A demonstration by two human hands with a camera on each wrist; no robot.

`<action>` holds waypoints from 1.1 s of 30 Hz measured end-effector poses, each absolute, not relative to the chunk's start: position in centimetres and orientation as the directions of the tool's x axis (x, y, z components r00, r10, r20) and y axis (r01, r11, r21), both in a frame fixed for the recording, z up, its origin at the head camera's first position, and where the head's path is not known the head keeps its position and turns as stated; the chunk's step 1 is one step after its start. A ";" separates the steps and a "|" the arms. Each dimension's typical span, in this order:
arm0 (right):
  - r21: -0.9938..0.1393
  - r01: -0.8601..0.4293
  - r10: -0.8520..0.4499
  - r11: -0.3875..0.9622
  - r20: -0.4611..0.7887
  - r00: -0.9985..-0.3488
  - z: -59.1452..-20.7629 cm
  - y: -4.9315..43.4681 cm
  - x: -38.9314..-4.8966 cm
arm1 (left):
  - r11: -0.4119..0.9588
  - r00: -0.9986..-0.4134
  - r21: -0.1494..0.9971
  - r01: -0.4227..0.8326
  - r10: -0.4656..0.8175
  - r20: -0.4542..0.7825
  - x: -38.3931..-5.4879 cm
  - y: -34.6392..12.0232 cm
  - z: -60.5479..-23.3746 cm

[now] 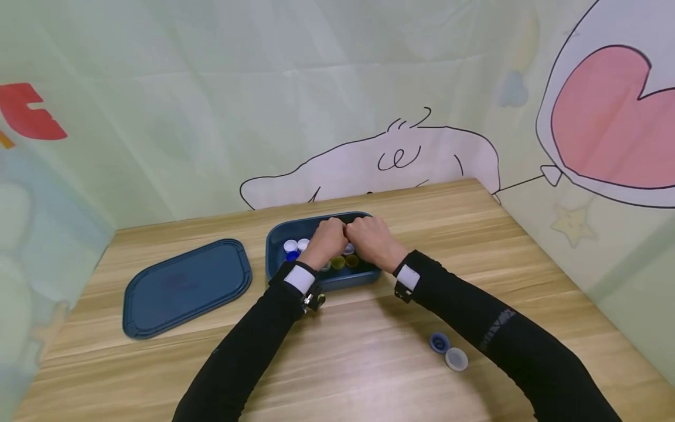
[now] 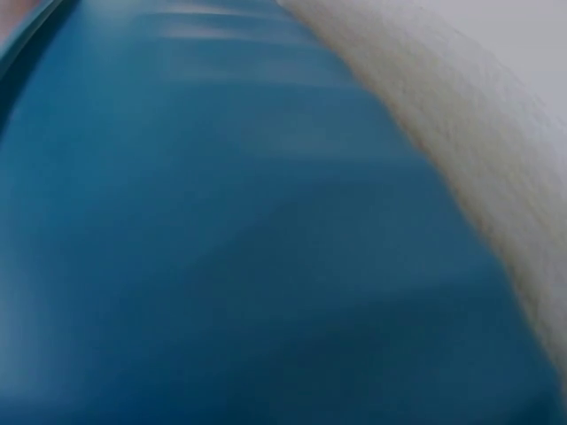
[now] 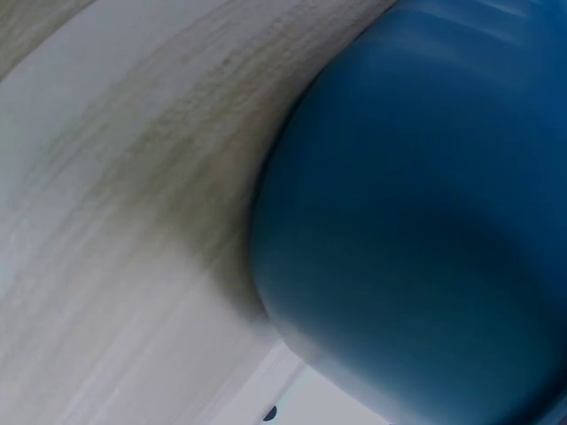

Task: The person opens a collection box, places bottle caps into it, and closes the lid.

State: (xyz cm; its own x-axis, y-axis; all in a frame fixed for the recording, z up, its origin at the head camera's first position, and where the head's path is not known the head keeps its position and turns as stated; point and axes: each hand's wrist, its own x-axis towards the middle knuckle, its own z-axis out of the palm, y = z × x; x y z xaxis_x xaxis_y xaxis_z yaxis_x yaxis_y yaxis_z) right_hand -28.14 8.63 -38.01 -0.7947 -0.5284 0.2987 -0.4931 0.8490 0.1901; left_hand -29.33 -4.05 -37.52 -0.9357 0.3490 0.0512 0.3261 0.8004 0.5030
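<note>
In the head view both hands meet over a dark blue plastic box (image 1: 323, 283). The left hand (image 1: 324, 243) and right hand (image 1: 373, 239) have curled fingers, with knuckles side by side near the far rim. Their fingertips are hidden, so I cannot tell what they hold. Several bottle caps lie in the box, among them a white cap (image 1: 290, 245), a blue cap (image 1: 292, 256) and a yellow cap (image 1: 338, 262). Close up, the box's smooth blue wall (image 2: 248, 195) fills most of the left wrist view. A curved blue wall (image 3: 416, 204) takes up the right side of the right wrist view.
A flat dark blue lid (image 1: 187, 287) lies on the wooden table (image 1: 337, 363), left of the box. Beside the right forearm are a blue ring-like cap (image 1: 440, 343) and a whitish cap (image 1: 456, 359). A printed cloth backdrop (image 1: 211, 117) stands behind the table.
</note>
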 end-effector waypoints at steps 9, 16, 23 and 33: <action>0.219 -0.483 -0.531 0.848 0.338 -0.777 -38.6 8.3 -28.5 | 0.820 -0.945 0.488 0.298 0.327 0.027 -29.0 -4.3 -37.5; 0.232 -0.460 -0.514 0.857 0.331 -0.792 -38.6 8.3 -28.7 | 0.814 -0.940 0.493 0.306 0.339 0.023 -29.0 -4.5 -37.1; 0.165 -0.452 -0.481 0.877 0.296 -0.825 -36.9 8.4 -27.7 | 0.817 -0.933 0.465 0.342 0.355 0.063 -28.3 -4.6 -36.0; 0.104 -0.467 -0.470 0.878 0.379 -0.798 -33.7 10.8 -23.2 | 0.737 -0.862 0.449 0.504 0.463 0.208 -24.0 -4.3 -33.8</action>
State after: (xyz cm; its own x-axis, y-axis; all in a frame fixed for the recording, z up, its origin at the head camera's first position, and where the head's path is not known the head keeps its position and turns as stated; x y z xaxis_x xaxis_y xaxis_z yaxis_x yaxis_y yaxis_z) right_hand -23.21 10.78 -33.65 -0.7977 -0.4695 0.3786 -0.4674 0.8779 0.1039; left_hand -24.00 -4.31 -33.77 -0.8618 0.4627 0.2080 0.5043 0.7375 0.4492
